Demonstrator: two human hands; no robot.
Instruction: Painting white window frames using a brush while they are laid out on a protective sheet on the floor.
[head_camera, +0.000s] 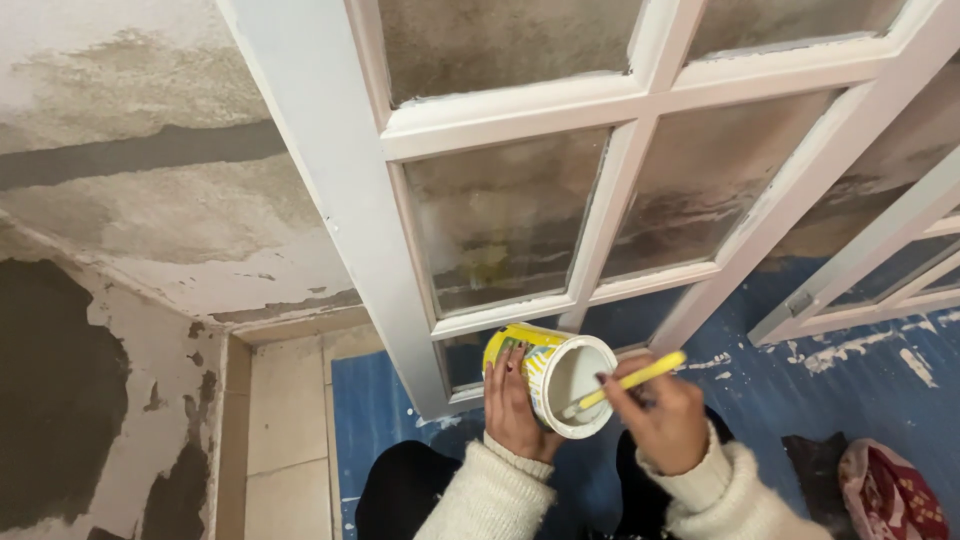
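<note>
My left hand grips the side of a small yellow paint can, tilted so its white inside faces me. My right hand holds a brush with a yellow handle, its tip dipped inside the can. Both hands sit low in the view, just in front of a white-framed glazed door that leans against the wall. My cream knitted sleeves and dark knees show at the bottom.
A blue sheet spattered with white covers the floor. A second white glazed frame leans at the right. A red patterned cloth lies at the bottom right. The peeling, stained wall and beige tiles are at left.
</note>
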